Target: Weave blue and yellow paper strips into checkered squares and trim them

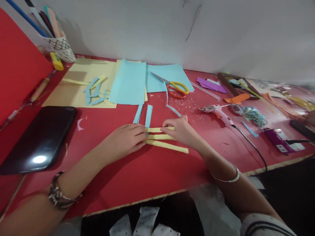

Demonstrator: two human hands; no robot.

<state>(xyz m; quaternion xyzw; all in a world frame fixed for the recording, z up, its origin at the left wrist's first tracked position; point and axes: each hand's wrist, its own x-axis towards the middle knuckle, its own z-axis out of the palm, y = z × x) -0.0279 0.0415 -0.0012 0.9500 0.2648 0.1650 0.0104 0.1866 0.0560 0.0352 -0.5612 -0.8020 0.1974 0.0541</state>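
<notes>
Yellow paper strips (169, 147) lying sideways, mid-frame

Head view: my left hand (129, 139) covers their left ends, can't tell if it's gripping. My right hand (178, 129) has thumb and finger closed on the top strip near its right end. Blue strips (148, 115) point up-frame from my left fingers.

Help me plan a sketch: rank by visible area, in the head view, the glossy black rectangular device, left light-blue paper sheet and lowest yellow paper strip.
Black device, clearly largest
Blue sheet
Yellow strip, slimmest by far
</notes>
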